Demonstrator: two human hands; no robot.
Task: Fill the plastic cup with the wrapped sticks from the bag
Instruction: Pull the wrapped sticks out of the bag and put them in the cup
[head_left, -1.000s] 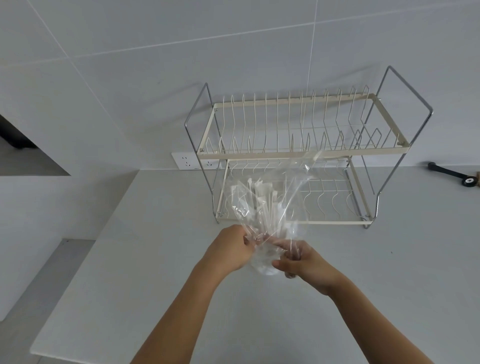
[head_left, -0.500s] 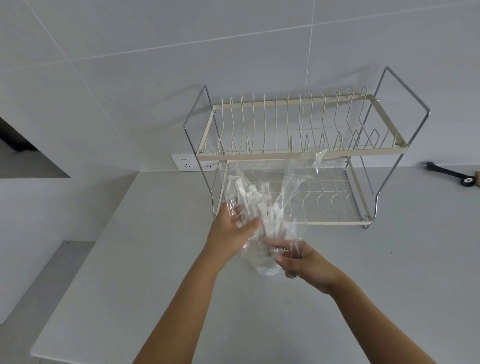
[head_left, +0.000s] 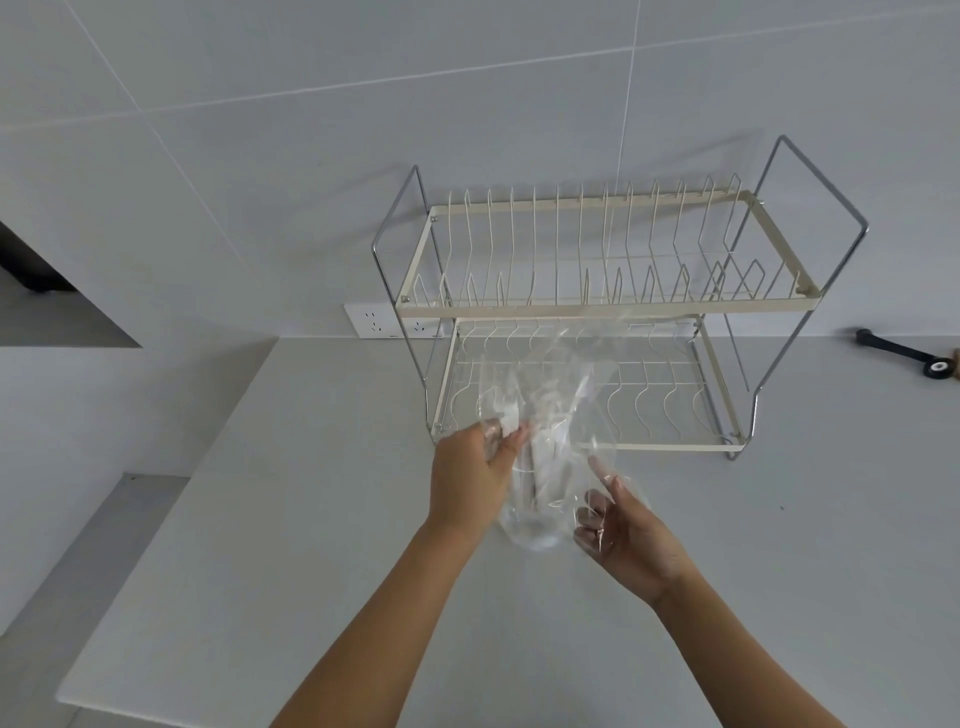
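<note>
A clear plastic bag (head_left: 582, 395) stands upright on the counter between my hands, in front of the dish rack. Inside it are white wrapped sticks (head_left: 543, 457), blurred and leaning. Their lower ends sit in a clear plastic cup (head_left: 530, 535), whose rounded base rests on the counter. My left hand (head_left: 470, 480) pinches the bag's film and a white wrapper end at its left side. My right hand (head_left: 626, 527) is low on the right, fingers spread apart against loose film, not closed on anything.
A cream and chrome two-tier dish rack (head_left: 597, 306) stands right behind the bag against the tiled wall. A wall socket (head_left: 374, 322) is to its left and a black tool (head_left: 904, 353) lies far right. The counter's edge (head_left: 156, 519) drops off on the left.
My left hand climbed from the cup's base to the bag's side and now pinches higher up. My right hand let go of the base and spread its fingers. The sticks sank lower.
</note>
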